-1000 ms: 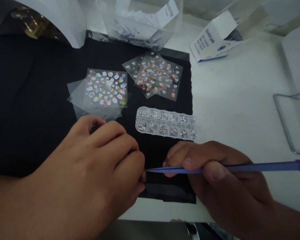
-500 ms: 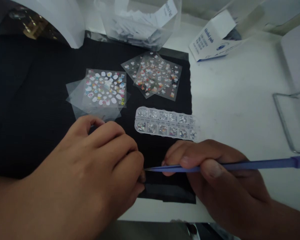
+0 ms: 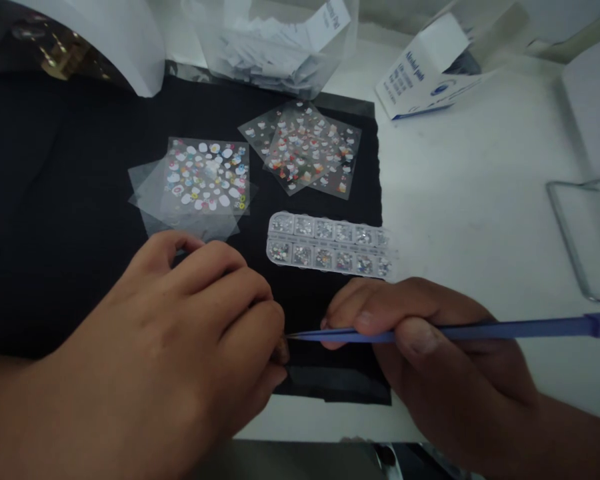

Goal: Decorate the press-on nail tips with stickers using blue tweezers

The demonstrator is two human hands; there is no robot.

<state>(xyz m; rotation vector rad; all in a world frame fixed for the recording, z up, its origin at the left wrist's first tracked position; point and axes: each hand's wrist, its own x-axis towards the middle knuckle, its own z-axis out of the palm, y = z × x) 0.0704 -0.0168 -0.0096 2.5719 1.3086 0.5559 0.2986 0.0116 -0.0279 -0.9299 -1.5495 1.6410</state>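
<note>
Blue tweezers (image 3: 460,331) lie across my right hand (image 3: 425,347), pinched between its thumb and fingers. Their fine tip points left and reaches the edge of my left hand (image 3: 195,333). That left hand is closed, knuckles up, over the black mat (image 3: 325,300). A small brownish thing (image 3: 281,350) shows between its thumb and curled fingers; most of it is hidden, so I cannot make out its kind. Just beyond my right hand is a clear compartment case (image 3: 330,245) of rhinestones. Clear sticker sheets (image 3: 207,175) lie beyond my left fingers.
More sticker sheets (image 3: 307,147) overlap farther back. A clear bin (image 3: 275,60) of white packets and an opened alcohol pads box (image 3: 423,70) stand behind. At the far left is a white curved housing (image 3: 140,47). A metal wire frame (image 3: 565,240) lies on the right.
The whole view has shifted very slightly, with things a little farther left. Both hands keep their grip, and the tweezers' tip stays at my left fingers.
</note>
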